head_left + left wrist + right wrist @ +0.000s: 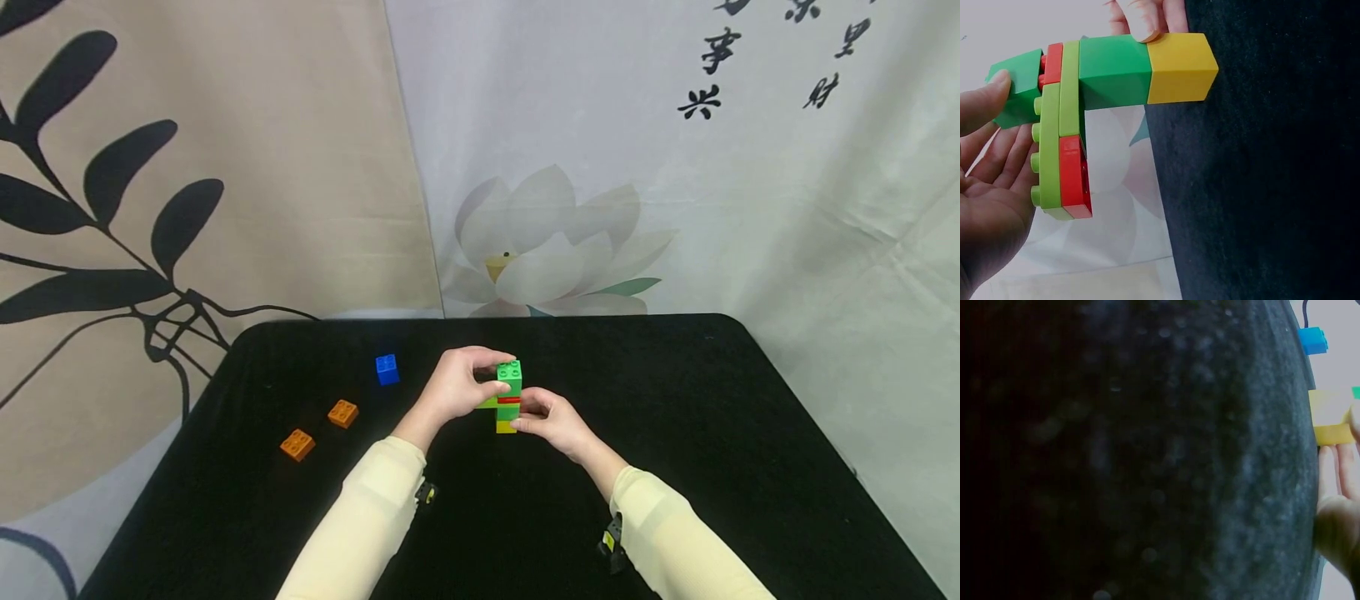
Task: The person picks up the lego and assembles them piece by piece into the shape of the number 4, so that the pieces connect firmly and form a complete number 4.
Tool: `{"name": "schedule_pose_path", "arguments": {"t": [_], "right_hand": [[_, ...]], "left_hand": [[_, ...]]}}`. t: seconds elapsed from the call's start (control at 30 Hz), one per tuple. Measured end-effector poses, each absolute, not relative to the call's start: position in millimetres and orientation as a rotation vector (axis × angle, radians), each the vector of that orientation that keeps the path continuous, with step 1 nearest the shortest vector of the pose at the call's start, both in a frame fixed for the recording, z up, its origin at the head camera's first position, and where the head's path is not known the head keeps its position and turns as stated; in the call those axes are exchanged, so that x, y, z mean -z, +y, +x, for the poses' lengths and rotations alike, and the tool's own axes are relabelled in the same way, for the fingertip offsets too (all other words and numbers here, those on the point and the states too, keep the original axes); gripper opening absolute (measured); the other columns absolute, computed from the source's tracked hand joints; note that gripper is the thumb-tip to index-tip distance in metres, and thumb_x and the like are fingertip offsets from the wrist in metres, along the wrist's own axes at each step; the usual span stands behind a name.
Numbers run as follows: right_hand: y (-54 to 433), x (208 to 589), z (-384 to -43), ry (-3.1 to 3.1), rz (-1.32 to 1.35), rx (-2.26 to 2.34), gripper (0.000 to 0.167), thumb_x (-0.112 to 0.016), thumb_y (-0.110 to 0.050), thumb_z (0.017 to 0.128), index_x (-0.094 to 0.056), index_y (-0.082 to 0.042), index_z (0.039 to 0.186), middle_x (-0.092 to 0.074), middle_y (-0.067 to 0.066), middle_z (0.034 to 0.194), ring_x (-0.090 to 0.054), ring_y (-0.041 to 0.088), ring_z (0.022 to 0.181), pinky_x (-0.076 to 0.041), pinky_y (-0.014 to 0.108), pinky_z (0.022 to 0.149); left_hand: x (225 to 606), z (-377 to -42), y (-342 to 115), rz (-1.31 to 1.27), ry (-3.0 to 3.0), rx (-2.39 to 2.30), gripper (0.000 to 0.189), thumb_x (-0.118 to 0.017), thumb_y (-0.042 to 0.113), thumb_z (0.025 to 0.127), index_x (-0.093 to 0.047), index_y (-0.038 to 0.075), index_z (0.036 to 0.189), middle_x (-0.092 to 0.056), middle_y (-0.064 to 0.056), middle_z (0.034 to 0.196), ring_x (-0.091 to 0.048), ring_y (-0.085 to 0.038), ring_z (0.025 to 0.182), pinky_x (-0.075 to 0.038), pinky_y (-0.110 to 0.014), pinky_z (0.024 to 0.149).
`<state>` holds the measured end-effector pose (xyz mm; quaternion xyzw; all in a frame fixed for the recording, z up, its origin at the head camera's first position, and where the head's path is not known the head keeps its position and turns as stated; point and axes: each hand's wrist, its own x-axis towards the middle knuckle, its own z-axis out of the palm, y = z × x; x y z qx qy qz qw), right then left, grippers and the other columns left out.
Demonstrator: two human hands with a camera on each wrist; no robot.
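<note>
Over the table's middle I hold up a stack of toy building bricks. My left hand (455, 386) pinches the green top brick (510, 377) between thumb and fingers. In the left wrist view that brick leans slightly, and studs show in a gap between it and a thin red brick (1053, 63). Below come light green plates (1051, 150) sticking out to one side, with another red brick (1072, 178) under their end. My right hand (557, 423) grips the lower part, a green brick (1115, 70) and a yellow brick (1182, 70); its thumb lies across their joint.
On the black table (675, 400), left of my hands, a blue brick (387, 369) lies toward the back. Two orange bricks (343, 413) lie nearer and farther left. A printed cloth (322, 167) hangs behind the table's far edge.
</note>
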<state>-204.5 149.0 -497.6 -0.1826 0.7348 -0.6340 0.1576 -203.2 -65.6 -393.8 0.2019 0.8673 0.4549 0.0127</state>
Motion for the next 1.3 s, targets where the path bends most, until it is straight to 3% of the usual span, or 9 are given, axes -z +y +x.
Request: {"name": "schedule_pose_path", "arguments": {"t": [0.67, 1.0, 1.3], "right_hand": [[147.4, 497.4, -204.6, 2.126, -0.521, 1.799, 0.036, -0.069, -0.007, 0.092, -0.058, -0.001, 0.126, -0.064, 0.014, 0.122, -0.061, 0.028, 0.111, -0.052, 0.038, 0.094], [148.5, 499.2, -204.7, 2.135, -0.535, 1.797, 0.037, -0.07, -0.007, 0.092, -0.057, 0.001, 0.126, -0.063, 0.016, 0.122, -0.061, 0.028, 0.111, -0.053, 0.037, 0.093], [148.8, 498.0, -204.6, 2.137, -0.526, 1.795, 0.037, -0.07, -0.007, 0.092, -0.058, -0.001, 0.127, -0.064, 0.014, 0.121, -0.061, 0.028, 0.111, -0.053, 0.038, 0.093]], "left_hand": [[392.8, -201.2, -67.6, 0.714, 2.742, -1.36, 0.035, -0.08, 0.011, 0.084, -0.073, 0.015, 0.118, -0.071, 0.0, 0.111, -0.065, -0.017, 0.1, -0.053, -0.041, 0.092], [396.9, -201.1, -65.5, 0.69, 2.714, -1.425, 0.035, -0.081, 0.008, 0.083, -0.073, 0.013, 0.117, -0.071, -0.003, 0.11, -0.066, -0.025, 0.101, -0.052, -0.047, 0.094], [400.0, -199.1, -65.2, 0.697, 2.752, -1.396, 0.036, -0.081, 0.009, 0.082, -0.073, 0.015, 0.117, -0.07, 0.0, 0.11, -0.065, -0.017, 0.097, -0.054, -0.039, 0.091]]}}
